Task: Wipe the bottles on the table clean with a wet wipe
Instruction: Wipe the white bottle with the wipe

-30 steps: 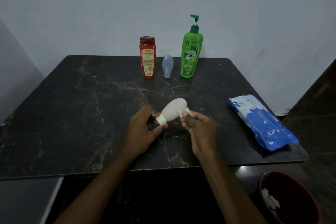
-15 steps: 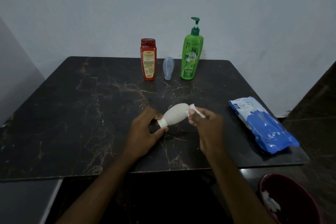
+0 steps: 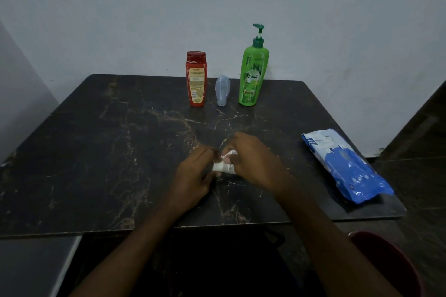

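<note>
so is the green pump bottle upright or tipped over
Upright: the green pump bottle stands on its base, pump head on top.

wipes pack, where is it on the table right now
In the head view the wipes pack lies near the right edge of the table, right of the right hand and nearer than the green bottle.

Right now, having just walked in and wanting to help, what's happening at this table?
A person is wiping a small white bottle over the dark table. The left hand grips its cap end, and the right hand holds a wet wipe against its body. A red bottle, a small blue bottle and a green pump bottle stand at the back edge, untouched. The pack of wipes lies to the right.
</note>
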{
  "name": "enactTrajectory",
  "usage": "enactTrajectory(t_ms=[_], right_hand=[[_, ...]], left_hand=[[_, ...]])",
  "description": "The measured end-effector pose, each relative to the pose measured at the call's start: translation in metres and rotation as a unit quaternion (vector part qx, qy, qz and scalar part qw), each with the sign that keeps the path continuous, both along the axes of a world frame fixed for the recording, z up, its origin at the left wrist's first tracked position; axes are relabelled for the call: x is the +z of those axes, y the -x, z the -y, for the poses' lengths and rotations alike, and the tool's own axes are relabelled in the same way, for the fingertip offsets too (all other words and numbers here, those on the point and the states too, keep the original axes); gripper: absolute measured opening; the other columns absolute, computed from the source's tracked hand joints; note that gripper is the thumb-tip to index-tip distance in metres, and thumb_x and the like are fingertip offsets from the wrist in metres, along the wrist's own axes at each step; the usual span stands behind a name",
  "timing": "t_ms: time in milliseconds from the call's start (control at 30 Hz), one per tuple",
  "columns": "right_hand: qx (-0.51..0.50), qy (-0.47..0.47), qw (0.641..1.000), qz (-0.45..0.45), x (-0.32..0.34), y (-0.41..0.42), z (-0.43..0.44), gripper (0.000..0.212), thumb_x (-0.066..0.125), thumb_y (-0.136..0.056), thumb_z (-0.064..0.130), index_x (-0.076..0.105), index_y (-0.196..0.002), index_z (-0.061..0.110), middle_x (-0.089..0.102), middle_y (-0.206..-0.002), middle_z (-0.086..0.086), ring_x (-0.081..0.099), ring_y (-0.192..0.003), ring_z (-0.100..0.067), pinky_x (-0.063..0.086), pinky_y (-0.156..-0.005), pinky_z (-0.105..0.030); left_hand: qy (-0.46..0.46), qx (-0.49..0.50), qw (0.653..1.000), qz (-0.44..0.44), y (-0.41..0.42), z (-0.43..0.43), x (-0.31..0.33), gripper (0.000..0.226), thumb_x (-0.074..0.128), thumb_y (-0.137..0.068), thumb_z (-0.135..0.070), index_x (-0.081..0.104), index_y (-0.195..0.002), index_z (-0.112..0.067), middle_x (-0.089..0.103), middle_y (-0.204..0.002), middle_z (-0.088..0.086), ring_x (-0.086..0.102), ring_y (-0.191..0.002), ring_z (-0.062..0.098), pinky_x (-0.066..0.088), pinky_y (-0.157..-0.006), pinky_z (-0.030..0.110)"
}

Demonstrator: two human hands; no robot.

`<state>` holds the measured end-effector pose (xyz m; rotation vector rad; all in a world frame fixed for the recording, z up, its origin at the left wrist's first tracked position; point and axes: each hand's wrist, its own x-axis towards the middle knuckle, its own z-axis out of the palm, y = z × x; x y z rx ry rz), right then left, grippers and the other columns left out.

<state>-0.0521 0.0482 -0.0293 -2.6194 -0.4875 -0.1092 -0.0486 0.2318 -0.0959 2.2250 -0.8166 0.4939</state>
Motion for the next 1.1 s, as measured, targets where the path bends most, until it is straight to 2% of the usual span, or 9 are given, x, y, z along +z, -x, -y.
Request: enactTrajectory(t_ms=[100,200,333,467,567,667,800,967,1100], right_hand=[[0.003,0.001,1.0,-0.017,0.003,-0.002,0.001,0.022,0.058,-0.089,0.007,0.071,-0.106,0.013,0.061,-0.113,-0.009,0.057,-0.104,-0.024,0.047,-0.089,-0.036],[-0.039,0.011,0.994,-0.102,0.006,-0.01,0.019,0.023,0.066,-0.091,0.018,0.07,-0.113,0.017,0.06,-0.118,-0.005,0.054,-0.105,-0.016,0.043,-0.088,-0.027],[-0.051,-0.023,0.989,-0.14,-0.006,-0.013,0.048,0.024,0.068,-0.089,0.021,0.071,-0.113,0.021,0.068,-0.117,0.001,0.056,-0.097,-0.006,0.037,-0.071,-0.01],[-0.063,-0.107,0.977,-0.173,-0.028,-0.005,0.053,0.019,0.071,-0.088,0.02,0.074,-0.106,0.019,0.076,-0.09,0.0,0.068,-0.073,-0.004,0.048,-0.061,-0.011],[-0.07,-0.213,0.951,-0.212,-0.044,0.009,0.039,0.017,0.071,-0.088,0.018,0.074,-0.104,0.014,0.076,-0.08,-0.004,0.072,-0.071,-0.013,0.058,-0.067,-0.023],[-0.104,-0.28,0.937,-0.181,-0.052,0.025,0.02,0.008,0.073,-0.085,0.019,0.076,-0.091,0.016,0.075,-0.072,-0.003,0.072,-0.067,-0.017,0.061,-0.072,-0.033],[-0.128,-0.289,0.943,-0.103,-0.058,0.042,-0.005,0.006,0.072,-0.081,0.023,0.075,-0.081,0.018,0.071,-0.062,0.003,0.068,-0.059,-0.007,0.057,-0.068,-0.032],[-0.137,-0.329,0.929,-0.105,-0.06,0.047,-0.015,0.006,0.072,-0.082,0.022,0.076,-0.084,0.019,0.072,-0.065,0.005,0.069,-0.062,-0.005,0.058,-0.069,-0.03],[-0.124,-0.303,0.941,-0.089,-0.059,0.045,-0.01,0.009,0.07,-0.085,0.02,0.073,-0.076,0.021,0.07,-0.065,0.008,0.066,-0.064,-0.001,0.049,-0.061,-0.015]], left_hand=[[0.002,0.001,1.0,-0.006,0.0,-0.001,0.001,0.035,0.077,-0.08,0.0,0.063,-0.108,-0.014,0.062,-0.109,-0.004,0.061,-0.096,0.012,0.052,-0.08,0.033],[0.008,0.0,1.0,-0.01,0.0,-0.001,0.002,0.037,0.079,-0.077,0.002,0.064,-0.107,-0.015,0.063,-0.111,-0.005,0.061,-0.1,0.01,0.051,-0.085,0.029],[0.042,0.009,0.998,-0.045,-0.003,-0.003,0.001,0.04,0.081,-0.076,-0.002,0.066,-0.109,-0.017,0.064,-0.111,-0.008,0.06,-0.101,0.004,0.05,-0.086,0.023],[0.12,0.006,0.984,-0.129,-0.007,-0.003,0.002,0.044,0.08,-0.083,-0.004,0.066,-0.122,-0.018,0.066,-0.119,-0.009,0.065,-0.106,0.004,0.054,-0.089,0.018],[0.14,0.023,0.977,-0.162,-0.011,-0.004,0.0,0.039,0.078,-0.086,-0.005,0.066,-0.121,-0.017,0.069,-0.117,-0.01,0.067,-0.107,0.002,0.056,-0.091,0.024],[0.12,0.038,0.981,-0.147,-0.014,-0.005,-0.003,0.026,0.075,-0.087,-0.003,0.069,-0.11,-0.016,0.071,-0.108,-0.008,0.068,-0.102,0.005,0.058,-0.089,0.033],[0.101,0.057,0.988,-0.104,-0.016,-0.006,-0.008,0.01,0.069,-0.091,-0.009,0.073,-0.096,-0.017,0.069,-0.096,-0.008,0.067,-0.091,0.01,0.056,-0.078,0.04],[0.114,0.036,0.986,-0.119,-0.008,-0.002,-0.005,0.012,0.064,-0.098,-0.029,0.075,-0.097,-0.025,0.071,-0.094,-0.008,0.069,-0.089,0.012,0.055,-0.077,0.04],[0.048,0.006,0.992,-0.116,-0.008,0.0,-0.006,0.032,0.07,-0.09,-0.047,0.073,-0.113,-0.025,0.069,-0.101,-0.011,0.065,-0.097,0.007,0.052,-0.083,0.033]])
